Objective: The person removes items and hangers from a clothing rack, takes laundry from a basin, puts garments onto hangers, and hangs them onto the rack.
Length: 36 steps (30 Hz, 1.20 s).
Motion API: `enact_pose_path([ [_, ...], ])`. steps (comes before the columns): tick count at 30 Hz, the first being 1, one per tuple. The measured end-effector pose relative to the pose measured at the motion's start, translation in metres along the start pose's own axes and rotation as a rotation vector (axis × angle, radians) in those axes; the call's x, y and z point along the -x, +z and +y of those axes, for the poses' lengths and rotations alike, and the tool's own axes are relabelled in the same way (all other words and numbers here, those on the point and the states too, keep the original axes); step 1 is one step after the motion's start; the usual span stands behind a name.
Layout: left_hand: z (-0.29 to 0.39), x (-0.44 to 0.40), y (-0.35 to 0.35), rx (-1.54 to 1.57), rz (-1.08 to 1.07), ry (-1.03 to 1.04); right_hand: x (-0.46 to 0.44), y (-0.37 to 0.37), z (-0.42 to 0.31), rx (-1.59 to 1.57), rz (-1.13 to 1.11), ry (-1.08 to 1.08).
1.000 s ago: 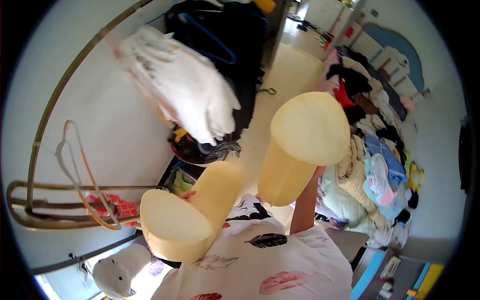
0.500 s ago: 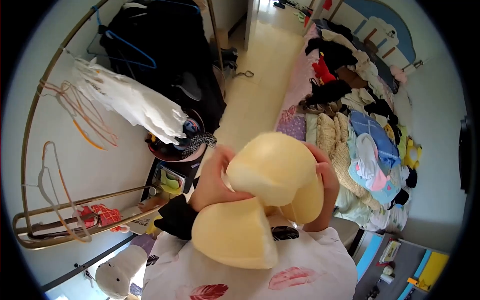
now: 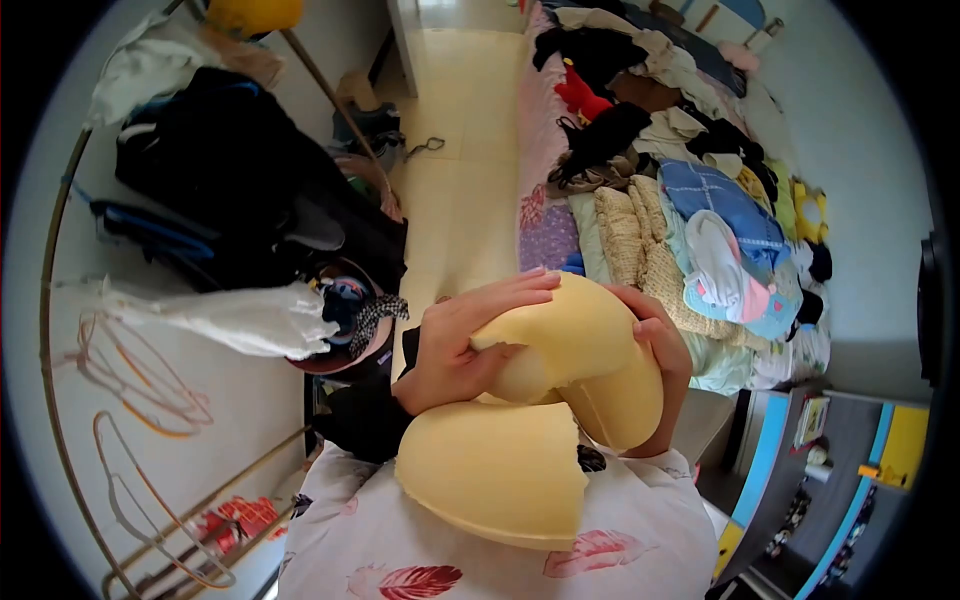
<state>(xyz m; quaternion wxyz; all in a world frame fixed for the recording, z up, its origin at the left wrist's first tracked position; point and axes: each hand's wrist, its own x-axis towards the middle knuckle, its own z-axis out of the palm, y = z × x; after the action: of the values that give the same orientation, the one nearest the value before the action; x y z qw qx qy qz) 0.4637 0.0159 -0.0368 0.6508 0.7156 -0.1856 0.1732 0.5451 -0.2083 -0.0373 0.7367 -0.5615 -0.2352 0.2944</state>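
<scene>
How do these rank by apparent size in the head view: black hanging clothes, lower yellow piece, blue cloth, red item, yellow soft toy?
1. Black hanging clothes
2. Lower yellow piece, enlarged by nearness
3. Blue cloth
Unranked, both smallest: red item and yellow soft toy look much alike.

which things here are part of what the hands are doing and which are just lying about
In hand or beside it:
- upper yellow piece, between left hand and right hand
- lower yellow piece, against the feather-print cloth

Lying about:
- beige knitted cloth
- blue cloth
- red item
</scene>
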Motion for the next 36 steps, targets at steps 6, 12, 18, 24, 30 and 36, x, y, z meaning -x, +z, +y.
enact_pose_path([
  [6, -0.008, -0.051, -0.037, 0.227, -0.132, -0.215, -0.022, 0.059, -0.005, -0.168, 0.606, -0.132],
  [12, -0.06, -0.082, -0.074, 0.325, -0.13, -0.244, -0.048, 0.043, 0.03, -0.32, 0.732, -0.11],
  [18, -0.164, -0.087, -0.119, 1.16, -0.65, -0.217, -0.083, -0.021, 0.094, -0.752, 0.989, 0.299],
  [24, -0.197, -0.172, -0.119, 1.384, -1.23, 0.346, -0.129, -0.105, 0.176, -0.046, 1.056, 0.387],
  [30, -0.239, -0.256, -0.119, 1.254, -1.137, 0.179, -0.236, -0.209, 0.117, 1.04, 1.307, 0.054],
  [36, -0.298, -0.31, -0.111, 1.15, -0.754, -0.322, -0.314, -0.313, 0.096, 1.51, 1.474, 0.579],
])
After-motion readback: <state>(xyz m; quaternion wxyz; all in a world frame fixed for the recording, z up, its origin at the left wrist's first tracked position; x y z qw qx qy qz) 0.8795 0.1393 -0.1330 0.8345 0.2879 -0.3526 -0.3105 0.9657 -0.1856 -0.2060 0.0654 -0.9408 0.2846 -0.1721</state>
